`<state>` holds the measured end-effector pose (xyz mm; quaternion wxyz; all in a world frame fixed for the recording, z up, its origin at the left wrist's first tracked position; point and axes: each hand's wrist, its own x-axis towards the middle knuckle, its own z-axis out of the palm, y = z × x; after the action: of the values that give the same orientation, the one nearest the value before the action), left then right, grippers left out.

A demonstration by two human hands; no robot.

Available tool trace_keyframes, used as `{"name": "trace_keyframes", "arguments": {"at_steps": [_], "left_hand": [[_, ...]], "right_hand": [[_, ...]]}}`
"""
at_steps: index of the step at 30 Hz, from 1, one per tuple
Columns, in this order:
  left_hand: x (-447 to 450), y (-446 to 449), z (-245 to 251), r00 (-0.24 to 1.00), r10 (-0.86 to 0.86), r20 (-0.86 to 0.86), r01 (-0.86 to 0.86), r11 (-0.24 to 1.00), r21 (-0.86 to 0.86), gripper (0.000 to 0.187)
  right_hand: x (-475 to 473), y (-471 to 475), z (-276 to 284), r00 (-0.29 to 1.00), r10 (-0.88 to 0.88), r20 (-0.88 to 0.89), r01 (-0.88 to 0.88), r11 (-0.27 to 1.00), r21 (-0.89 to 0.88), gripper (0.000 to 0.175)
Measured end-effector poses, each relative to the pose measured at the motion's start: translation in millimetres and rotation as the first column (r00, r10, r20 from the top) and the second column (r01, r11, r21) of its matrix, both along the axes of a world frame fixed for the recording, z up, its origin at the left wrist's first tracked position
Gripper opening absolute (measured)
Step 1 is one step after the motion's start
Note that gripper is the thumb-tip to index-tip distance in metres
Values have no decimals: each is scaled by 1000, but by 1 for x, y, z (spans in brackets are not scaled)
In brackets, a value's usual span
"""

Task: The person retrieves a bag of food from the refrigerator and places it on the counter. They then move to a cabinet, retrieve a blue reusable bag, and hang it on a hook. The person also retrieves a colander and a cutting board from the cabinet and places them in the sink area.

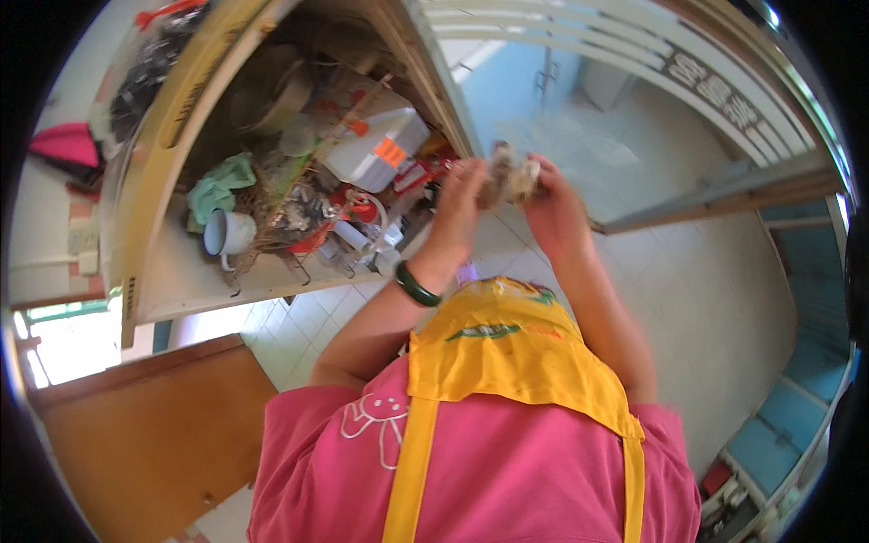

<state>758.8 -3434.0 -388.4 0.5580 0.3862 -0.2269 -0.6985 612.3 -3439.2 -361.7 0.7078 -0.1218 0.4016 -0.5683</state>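
Note:
My left hand [460, 203], with a dark green bangle [416, 285] on the wrist, is raised in front of my chest and grips a small brown-and-white item [499, 173]. Close beside it, my right hand [560, 210] holds a pale, yellowish-white item [525, 180]. Both are blurred, so their kind and whether they are joined cannot be told. Just left of my hands is an open wooden cabinet shelf [183, 285], crowded with goods. On it lie a white plastic container [360, 159] with an orange label and a white enamel mug [234, 234] with a dark rim.
A crumpled green plastic bag [220, 184] and dry straw-like strands [254, 207] lie by the mug. Small hooks [303, 271] hang along the shelf's front edge. A glass panel [577, 136] bearing writing stands right of the shelf, and a brown wooden door [163, 434] is at lower left.

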Motion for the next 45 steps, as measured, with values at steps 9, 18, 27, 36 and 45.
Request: {"name": "trace_keyframes", "arguments": {"at_steps": [9,18,27,36,45], "left_hand": [[74,54,106,930,87,356,7,967,-254,33],[127,102,121,910,115,399,27,943,-333,32],[222,83,70,672,407,619,-123,885,-448,50],[449,-107,-59,-41,568,822,-307,776,-551,25],[476,-335,-118,-231,-83,970,265,954,144,62]], "right_hand": [[117,58,100,949,-58,-310,0,983,-184,49],[156,90,103,966,259,-7,-256,950,-180,47],[134,66,72,955,264,135,-256,964,-76,27],[95,47,-5,997,48,54,-56,985,166,28],[37,-29,-85,993,-110,-33,115,961,252,31]]}}
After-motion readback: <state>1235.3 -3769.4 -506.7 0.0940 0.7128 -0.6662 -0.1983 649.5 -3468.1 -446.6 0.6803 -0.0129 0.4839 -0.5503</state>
